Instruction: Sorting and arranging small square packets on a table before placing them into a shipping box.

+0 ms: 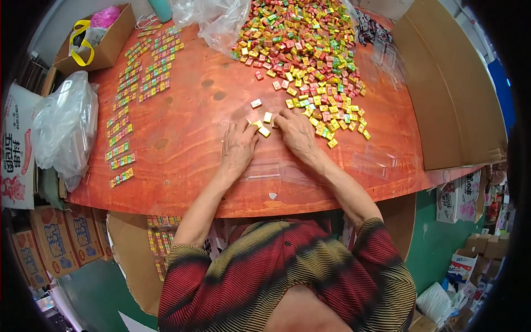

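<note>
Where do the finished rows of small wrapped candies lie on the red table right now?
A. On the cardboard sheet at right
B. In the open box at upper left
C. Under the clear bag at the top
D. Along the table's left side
D: the packed candy rows run in lines down the left side of the red table, apart from the loose candy pile at upper right.

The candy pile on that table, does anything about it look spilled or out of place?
Nothing looks damaged. The loose candy pile spreads unevenly across the table, with strays like one white piece lying apart. The left hand and right hand gather a few yellow pieces. Finished rows lie neatly at left.
</note>
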The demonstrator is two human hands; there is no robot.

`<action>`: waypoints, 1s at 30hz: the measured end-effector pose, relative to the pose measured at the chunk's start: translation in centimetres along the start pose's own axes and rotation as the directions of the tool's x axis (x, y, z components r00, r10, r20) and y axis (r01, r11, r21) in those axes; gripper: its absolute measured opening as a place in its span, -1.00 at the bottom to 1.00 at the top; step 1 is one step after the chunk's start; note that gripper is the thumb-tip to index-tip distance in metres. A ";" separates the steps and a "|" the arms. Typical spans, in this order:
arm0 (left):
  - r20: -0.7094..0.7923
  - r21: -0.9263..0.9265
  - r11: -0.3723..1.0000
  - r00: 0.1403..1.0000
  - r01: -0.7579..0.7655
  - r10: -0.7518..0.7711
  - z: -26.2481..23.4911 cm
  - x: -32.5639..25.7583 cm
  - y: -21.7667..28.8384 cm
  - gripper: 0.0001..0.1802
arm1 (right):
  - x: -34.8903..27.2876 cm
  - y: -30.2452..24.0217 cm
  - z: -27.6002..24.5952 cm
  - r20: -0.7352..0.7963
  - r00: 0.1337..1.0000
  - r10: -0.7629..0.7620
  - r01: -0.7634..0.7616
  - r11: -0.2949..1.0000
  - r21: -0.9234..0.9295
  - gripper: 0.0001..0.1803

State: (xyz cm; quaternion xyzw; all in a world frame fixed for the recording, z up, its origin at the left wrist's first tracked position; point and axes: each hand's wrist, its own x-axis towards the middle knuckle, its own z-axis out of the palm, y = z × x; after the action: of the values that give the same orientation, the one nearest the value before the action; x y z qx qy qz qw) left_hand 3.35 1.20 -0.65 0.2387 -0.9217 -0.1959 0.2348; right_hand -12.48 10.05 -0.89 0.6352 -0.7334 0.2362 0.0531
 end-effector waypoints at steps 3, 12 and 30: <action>-0.126 -0.101 0.995 0.991 0.025 -0.038 -0.2 -0.3 0.0 -0.67 | 0.4 -1.1 -1.6 0.034 0.998 0.056 -0.055 0.998 -0.033 -0.79; 0.147 -0.113 0.988 0.985 0.108 -0.091 -2.2 1.7 -2.9 -0.71 | 0.1 -4.1 -0.3 0.064 0.995 0.075 -0.084 0.985 0.150 -0.89; 0.006 -0.023 0.990 0.990 0.138 -0.138 -2.4 -1.5 -2.9 -0.77 | 2.1 -2.5 1.3 0.144 0.988 -0.064 0.050 0.994 0.101 -0.90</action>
State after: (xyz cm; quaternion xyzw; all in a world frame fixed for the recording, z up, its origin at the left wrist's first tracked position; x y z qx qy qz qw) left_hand 6.75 -0.97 -0.59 0.2986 -0.9011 -0.2232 0.2213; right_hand -10.21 7.41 -0.55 0.6734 -0.7045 0.2226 -0.0253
